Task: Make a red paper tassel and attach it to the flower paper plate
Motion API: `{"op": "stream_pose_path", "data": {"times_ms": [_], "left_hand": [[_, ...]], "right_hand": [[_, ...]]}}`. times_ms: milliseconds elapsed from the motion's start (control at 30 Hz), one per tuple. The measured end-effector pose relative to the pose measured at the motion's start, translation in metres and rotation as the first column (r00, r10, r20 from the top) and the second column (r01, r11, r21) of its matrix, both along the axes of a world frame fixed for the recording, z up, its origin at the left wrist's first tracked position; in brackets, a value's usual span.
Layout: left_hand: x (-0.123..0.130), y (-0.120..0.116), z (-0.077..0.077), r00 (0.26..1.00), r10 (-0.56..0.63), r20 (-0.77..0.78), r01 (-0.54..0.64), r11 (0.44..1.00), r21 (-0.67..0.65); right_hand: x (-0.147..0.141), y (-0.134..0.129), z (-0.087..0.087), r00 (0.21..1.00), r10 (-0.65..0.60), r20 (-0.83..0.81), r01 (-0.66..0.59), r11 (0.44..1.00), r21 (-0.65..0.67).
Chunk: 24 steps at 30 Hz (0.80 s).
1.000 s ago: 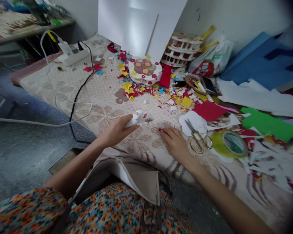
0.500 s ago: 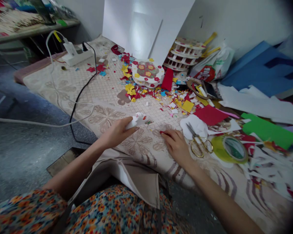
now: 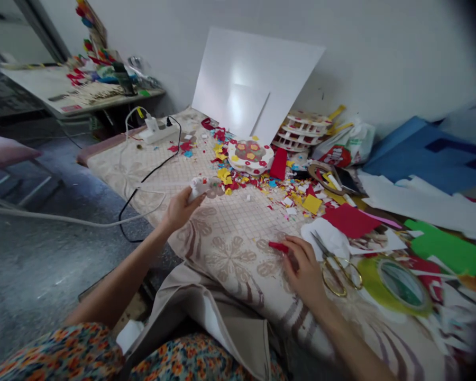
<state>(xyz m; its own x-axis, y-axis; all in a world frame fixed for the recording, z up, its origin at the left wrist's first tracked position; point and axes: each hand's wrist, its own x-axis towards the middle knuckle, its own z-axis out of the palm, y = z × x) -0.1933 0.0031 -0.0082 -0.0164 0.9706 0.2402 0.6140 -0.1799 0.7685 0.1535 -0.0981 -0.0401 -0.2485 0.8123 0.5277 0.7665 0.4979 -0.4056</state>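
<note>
My left hand [image 3: 181,210] is closed on a small white piece [image 3: 200,185] with red and green marks, held above the left part of the table; its exact kind is unclear. Pinched in the fingertips of my right hand [image 3: 306,269] is a small red strip [image 3: 276,246], just over the patterned tablecloth [image 3: 230,254]. To the right of that hand lie gold-handled scissors [image 3: 335,264], their blades resting on a white flower-shaped sheet [image 3: 329,241]. Farther back stands a white round decorated craft [image 3: 249,166] with red and yellow flowers.
A roll of yellow tape [image 3: 400,286], a red sheet [image 3: 351,220] and a green sheet [image 3: 450,246] lie at right. Colored scraps surround the decorated craft. A black cable [image 3: 153,172] runs from a power strip [image 3: 161,133]. A white board [image 3: 257,69] leans against the wall.
My left hand has moved left with the white piece. The right hand has drawn apart from it, and more of the red strip shows. The camera view has tilted upward and shifted left.
</note>
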Motion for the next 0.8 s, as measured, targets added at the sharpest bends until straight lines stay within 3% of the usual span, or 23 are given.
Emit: {"op": "stream_pose_path", "data": {"times_ms": [67, 133, 333, 467, 600, 800], "left_hand": [[-0.011, 0.025, -0.004, 0.986, 0.16, -0.035, -0.158, 0.986, 0.044], [-0.02, 0.051, -0.005, 0.966, 0.246, -0.073, -0.242, 0.968, 0.067], [-0.029, 0.126, 0.003, 0.938, 0.328, -0.114, -0.319, 0.943, 0.091], [-0.024, 0.163, 0.002, 0.922, 0.342, -0.184, -0.347, 0.938, 0.002], [-0.021, 0.177, -0.007, 0.907, 0.351, -0.234, -0.374, 0.926, -0.061], [-0.024, 0.162, -0.013, 0.916, 0.304, -0.261, -0.312, 0.95, 0.012]], "right_hand": [[0.001, 0.001, -0.001, 0.999, -0.017, -0.031, 0.017, 1.0, 0.003], [0.003, 0.002, -0.002, 0.998, -0.031, -0.052, 0.031, 1.0, 0.001], [0.005, 0.005, -0.004, 0.996, -0.05, -0.076, 0.051, 0.999, 0.017], [0.003, 0.004, 0.001, 0.993, -0.082, -0.09, 0.083, 0.996, 0.009], [0.001, 0.004, 0.005, 0.998, -0.041, -0.04, 0.041, 0.999, -0.007], [-0.001, 0.01, 0.006, 0.998, 0.012, 0.064, -0.017, 0.997, 0.071]]}}
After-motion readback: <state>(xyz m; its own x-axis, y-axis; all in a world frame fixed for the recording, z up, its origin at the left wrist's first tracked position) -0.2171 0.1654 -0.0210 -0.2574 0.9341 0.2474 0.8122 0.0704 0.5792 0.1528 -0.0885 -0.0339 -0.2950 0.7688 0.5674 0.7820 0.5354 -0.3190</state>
